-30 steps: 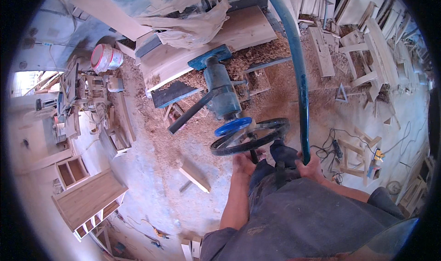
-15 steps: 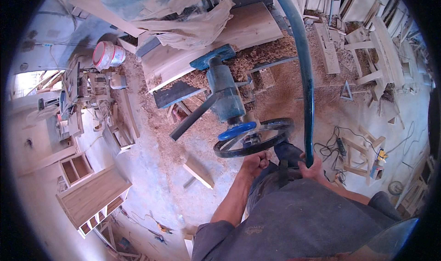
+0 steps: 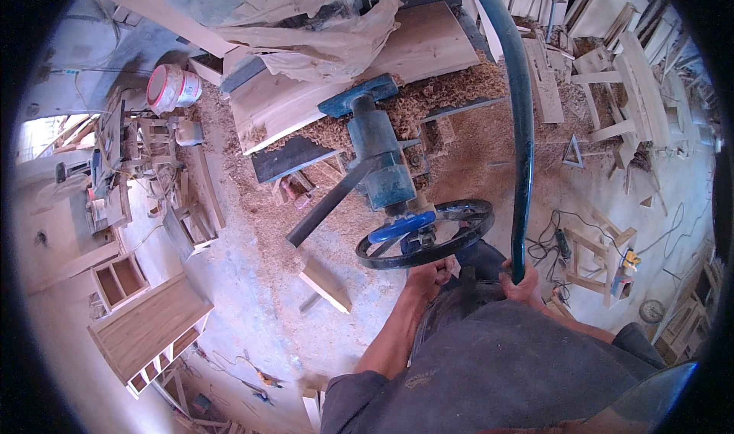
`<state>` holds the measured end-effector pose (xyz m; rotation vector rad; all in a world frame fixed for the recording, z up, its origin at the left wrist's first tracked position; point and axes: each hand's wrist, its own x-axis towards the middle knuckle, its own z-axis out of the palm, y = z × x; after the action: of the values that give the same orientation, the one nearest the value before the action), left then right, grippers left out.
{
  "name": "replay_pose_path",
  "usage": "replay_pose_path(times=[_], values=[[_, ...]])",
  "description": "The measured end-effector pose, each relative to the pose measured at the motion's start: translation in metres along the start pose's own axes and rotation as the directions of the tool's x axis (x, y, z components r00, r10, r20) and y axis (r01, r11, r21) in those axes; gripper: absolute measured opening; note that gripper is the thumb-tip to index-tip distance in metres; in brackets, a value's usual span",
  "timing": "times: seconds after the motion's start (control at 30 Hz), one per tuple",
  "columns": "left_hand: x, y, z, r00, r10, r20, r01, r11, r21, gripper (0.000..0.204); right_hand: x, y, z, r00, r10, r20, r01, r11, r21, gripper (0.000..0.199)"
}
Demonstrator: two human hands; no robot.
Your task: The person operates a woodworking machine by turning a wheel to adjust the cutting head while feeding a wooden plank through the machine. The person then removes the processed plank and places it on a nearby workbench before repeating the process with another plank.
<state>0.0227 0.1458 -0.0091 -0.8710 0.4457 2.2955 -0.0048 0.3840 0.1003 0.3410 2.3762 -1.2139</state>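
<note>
Wrapping the curved blue bar [image 3: 523,174] firmly, the right grip [image 3: 522,286] should steady it best, while the left grip [image 3: 428,278] curls, contents unclear, black handwheel [image 3: 413,261] just beyond.

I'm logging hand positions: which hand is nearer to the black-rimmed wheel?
Left. The left hand is at the near rim of the black-rimmed wheel; the right hand is farther off to the right, gripping the teal curved bar.

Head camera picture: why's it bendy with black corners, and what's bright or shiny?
Head view: the fisheye lens bends straight edges and leaves black corners; head view, left: the bright rectangular opening is washed out; head view, right: glare streaks the long, curved blue-green metal bar.
</note>
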Motion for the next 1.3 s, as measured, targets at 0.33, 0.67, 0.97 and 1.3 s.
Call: replay_pose_path(times=[0.33, 0.67, 0.97, 1.3], values=[[-0.017, 0.021, 0.016, 0.956, 0.279, 0.096, -0.217, 0.885, -0.412, 0.045, -0.001, -0.008, -0.008, 0.995, 0.075, 0.059, -0.074, 0.997, -0.022, 0.026], [0.035, 0.036, -0.013, 0.990, 0.060, -0.131, -0.136, 0.688, -0.713, 0.036, -0.003, -0.009, -0.009, 0.989, 0.136, 0.057, -0.134, 0.990, -0.034, 0.026], [0.055, 0.016, 0.005, 0.739, 0.462, -0.490, -0.605, 0.775, -0.182, 0.041, -0.005, -0.011, -0.010, 0.988, 0.146, 0.052, -0.143, 0.989, -0.045, 0.025], [0.054, 0.014, 0.013, 0.741, 0.453, -0.495, -0.645, 0.687, -0.335, 0.053, -0.004, -0.003, -0.008, 0.999, 0.026, 0.032, -0.024, 0.998, -0.052, 0.026]])
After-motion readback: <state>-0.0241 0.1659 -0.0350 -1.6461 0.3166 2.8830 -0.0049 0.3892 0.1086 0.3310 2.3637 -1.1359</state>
